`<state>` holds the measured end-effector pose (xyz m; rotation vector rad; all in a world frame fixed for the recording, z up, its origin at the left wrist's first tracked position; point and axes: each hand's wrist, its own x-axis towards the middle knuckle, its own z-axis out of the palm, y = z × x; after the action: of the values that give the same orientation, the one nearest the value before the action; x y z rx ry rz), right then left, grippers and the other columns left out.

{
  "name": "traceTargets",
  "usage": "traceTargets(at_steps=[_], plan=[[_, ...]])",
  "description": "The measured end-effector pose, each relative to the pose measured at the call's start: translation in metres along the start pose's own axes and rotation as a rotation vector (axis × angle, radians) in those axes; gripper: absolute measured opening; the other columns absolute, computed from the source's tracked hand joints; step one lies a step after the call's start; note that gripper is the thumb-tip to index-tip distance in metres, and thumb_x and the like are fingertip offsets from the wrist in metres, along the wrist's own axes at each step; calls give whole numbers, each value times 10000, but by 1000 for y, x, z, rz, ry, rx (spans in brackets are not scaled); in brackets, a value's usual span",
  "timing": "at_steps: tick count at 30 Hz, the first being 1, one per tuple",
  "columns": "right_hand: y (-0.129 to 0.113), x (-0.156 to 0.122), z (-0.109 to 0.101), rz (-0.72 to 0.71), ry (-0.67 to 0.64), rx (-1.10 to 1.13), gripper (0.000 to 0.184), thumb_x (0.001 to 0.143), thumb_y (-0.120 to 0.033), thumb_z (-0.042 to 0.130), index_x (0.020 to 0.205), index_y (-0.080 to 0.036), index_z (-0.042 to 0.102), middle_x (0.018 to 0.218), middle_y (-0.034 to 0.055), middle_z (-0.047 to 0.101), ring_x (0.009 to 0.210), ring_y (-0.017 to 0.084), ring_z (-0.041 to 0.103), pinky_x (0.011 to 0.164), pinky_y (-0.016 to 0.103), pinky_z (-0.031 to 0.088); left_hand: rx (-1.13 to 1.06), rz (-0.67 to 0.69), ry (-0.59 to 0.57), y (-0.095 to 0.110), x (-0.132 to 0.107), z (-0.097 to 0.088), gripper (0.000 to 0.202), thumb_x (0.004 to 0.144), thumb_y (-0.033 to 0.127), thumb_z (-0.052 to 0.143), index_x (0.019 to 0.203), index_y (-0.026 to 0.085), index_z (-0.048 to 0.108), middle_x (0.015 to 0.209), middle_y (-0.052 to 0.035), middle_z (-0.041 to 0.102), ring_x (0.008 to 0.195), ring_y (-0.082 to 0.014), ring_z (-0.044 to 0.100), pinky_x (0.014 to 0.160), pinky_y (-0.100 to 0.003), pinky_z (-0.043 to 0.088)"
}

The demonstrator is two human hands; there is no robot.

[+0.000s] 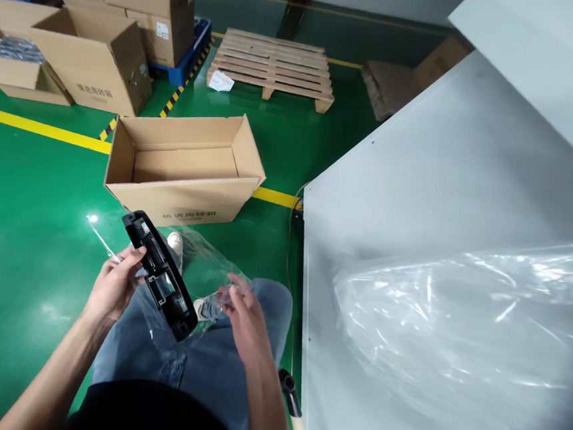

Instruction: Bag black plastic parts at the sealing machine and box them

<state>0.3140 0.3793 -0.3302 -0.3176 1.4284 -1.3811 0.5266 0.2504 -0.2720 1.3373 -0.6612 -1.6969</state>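
Note:
My left hand (116, 285) grips a long black plastic panel (178, 309) by its upper left edge, with the thumb on its face. The panel has rounded ends and several rectangular cutouts, and it tilts down to the right above my lap. A clear plastic bag (207, 255) spreads around and behind the panel. To the right, my right hand (241, 308) pinches the bag's edge between its fingers, apart from the panel. Part of the bag is hard to make out against my jeans and the floor.
An open cardboard box (188, 196) stands on the green floor ahead. On the right, a grey surface (422, 153) carries clear plastic sheeting (459, 310). A wooden pallet (274, 67) and stacked cartons (155, 29) lie farther off. A tool's black head (290, 390) shows beside my right forearm.

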Motion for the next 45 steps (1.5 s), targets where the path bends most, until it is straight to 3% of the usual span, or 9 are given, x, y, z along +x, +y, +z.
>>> traceTargets(at_steps=[2,5,10,17,29,36,40,45], plan=[[7,-3,6,96,4,26,738,718,-533,900,1319,-195,636,892,28,756,818,208,741,791,361,611,44,36,-6,-1,-4,0,480,661,461,984,984,161,793,998,-62,733,743,-133,639,528,-176,485],[15,-6,15,194,35,57,756,674,-356,913,1337,-196,586,848,-17,743,725,172,708,767,347,603,131,94,4,-4,-11,-1,452,678,497,973,941,173,799,987,-61,734,806,-150,649,608,-183,523],[22,-4,22,226,32,69,722,690,-262,839,1356,-184,573,827,-19,752,755,186,717,769,359,606,235,168,-34,-8,-20,-3,411,729,513,947,943,189,813,928,-64,747,794,-179,672,672,-227,573],[28,0,18,243,-9,106,787,661,-258,893,1386,-160,605,828,-8,778,818,192,731,841,369,593,224,155,-25,-11,-19,-7,401,724,523,949,911,197,809,908,-57,732,796,-192,676,631,-229,576],[33,0,10,217,-106,126,722,691,-430,949,1325,-183,706,1020,49,815,841,181,732,892,383,592,124,96,63,-13,-18,-5,486,639,527,993,905,171,796,954,-49,701,860,-166,621,635,-186,544],[41,5,-2,192,-139,120,770,683,-530,956,1330,-182,725,948,50,806,817,197,740,844,381,612,89,70,70,-16,-12,-8,483,646,518,993,912,172,787,1027,-55,687,937,-180,605,672,-202,563],[41,7,-4,171,-92,229,692,705,-492,959,1299,-201,755,946,52,809,769,172,735,804,354,612,85,47,48,-14,-3,-2,511,641,537,990,930,164,793,1059,-78,698,950,-191,614,625,-186,548],[29,15,-8,117,-79,342,647,669,-439,993,1251,-253,781,1000,69,820,764,187,745,707,332,605,62,27,2,1,17,18,548,608,536,998,931,148,784,989,-72,685,839,-160,613,577,-178,546]])
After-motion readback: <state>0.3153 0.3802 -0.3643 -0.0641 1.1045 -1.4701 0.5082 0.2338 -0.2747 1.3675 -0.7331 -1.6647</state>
